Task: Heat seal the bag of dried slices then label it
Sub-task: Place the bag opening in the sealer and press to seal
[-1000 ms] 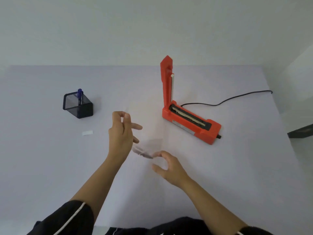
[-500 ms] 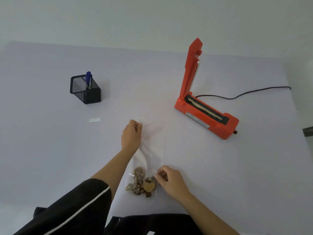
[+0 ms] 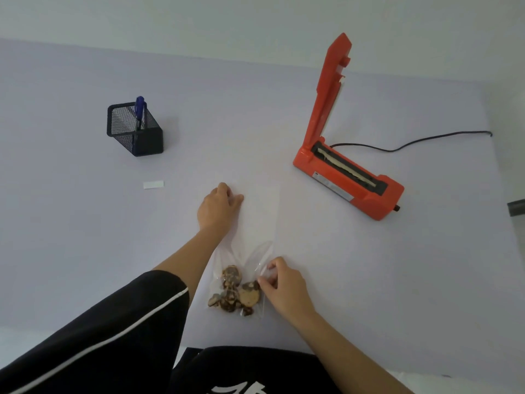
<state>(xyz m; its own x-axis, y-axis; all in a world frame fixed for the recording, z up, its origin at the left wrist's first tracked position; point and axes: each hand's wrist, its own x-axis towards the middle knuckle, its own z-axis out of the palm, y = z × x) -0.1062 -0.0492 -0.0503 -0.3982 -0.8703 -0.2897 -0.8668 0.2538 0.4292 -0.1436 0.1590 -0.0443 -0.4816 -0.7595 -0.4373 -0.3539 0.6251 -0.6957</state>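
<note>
A clear plastic bag (image 3: 257, 223) lies flat on the table in front of me, its brown dried slices (image 3: 234, 291) bunched at the near end. My left hand (image 3: 217, 207) rests on the bag's far left corner with curled fingers pinching its edge. My right hand (image 3: 281, 282) pinches the bag's right side next to the slices. The orange heat sealer (image 3: 349, 177) stands to the right with its lid raised upright. A small white label (image 3: 153, 184) lies on the table to the left of my left hand.
A black mesh pen holder (image 3: 135, 129) with a blue pen (image 3: 139, 109) stands at the far left. The sealer's black cord (image 3: 412, 143) trails right across the table (image 3: 85, 237). A dark object (image 3: 515, 207) sits at the right edge.
A second ago both hands held the bag up in the air. They have since laid it flat on the table, left hand stretching the far end, right hand near the slices.
</note>
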